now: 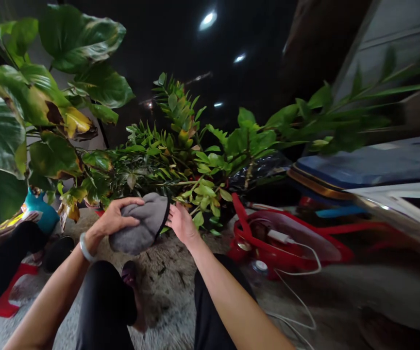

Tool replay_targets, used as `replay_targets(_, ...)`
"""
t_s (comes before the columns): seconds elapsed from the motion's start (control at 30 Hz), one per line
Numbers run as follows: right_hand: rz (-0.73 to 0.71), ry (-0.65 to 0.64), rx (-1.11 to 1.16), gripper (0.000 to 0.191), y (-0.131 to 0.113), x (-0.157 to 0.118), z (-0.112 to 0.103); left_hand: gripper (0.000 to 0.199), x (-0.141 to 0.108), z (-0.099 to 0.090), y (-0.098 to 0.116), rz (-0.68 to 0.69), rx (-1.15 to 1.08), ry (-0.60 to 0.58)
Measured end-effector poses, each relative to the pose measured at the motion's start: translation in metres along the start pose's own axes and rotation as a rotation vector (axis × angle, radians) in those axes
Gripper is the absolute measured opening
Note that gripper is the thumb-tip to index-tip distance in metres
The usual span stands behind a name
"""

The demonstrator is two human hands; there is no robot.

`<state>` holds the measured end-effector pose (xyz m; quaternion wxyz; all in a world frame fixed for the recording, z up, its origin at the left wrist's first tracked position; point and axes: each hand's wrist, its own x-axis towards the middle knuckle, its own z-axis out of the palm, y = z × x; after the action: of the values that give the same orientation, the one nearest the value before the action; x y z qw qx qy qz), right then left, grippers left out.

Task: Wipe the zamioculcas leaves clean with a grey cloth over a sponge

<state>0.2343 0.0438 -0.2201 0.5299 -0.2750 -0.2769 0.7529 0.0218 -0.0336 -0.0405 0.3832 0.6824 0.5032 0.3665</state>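
A soft grey cloth with a black edging is bunched up in front of me, above the floor between my knees. My left hand, with a pale bangle on its wrist, grips it from the left, thumb on top. At the black-edged right side, my right hand has its bent fingers against the cloth, the tips partly hidden by the edge. Just behind both hands grow low, leafy green plants.
A red bag with a white charger and cable stands to the right. Large-leaved foliage hangs at the left. Another person's dark-clothed leg is at far left, near a red stool. Blue-topped items lie right.
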Motion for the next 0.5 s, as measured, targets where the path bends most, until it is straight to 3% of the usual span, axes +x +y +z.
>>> replay_targets(0.13,-0.010,0.036,-0.005,0.054,0.000,0.001,0.001,0.056,0.025,-0.021,0.033,0.191,-0.062,0.281)
replay_targets(0.23,-0.008,0.027,-0.003,0.053,0.001,0.002,0.005,0.058,0.061,-0.019,0.031,0.264,-0.032,0.413)
replay_targets(0.33,0.000,0.032,-0.010,0.052,0.003,0.003,0.007,0.055,0.070,-0.005,0.005,0.147,0.011,0.279)
replay_targets(0.43,0.004,-0.007,-0.012,0.057,0.003,0.002,0.007,0.052,0.042,0.006,-0.016,0.006,0.053,0.031)
replay_targets(0.5,-0.013,-0.046,-0.007,0.059,0.003,0.001,0.005,0.050,0.019,0.003,-0.014,-0.036,0.046,-0.102)
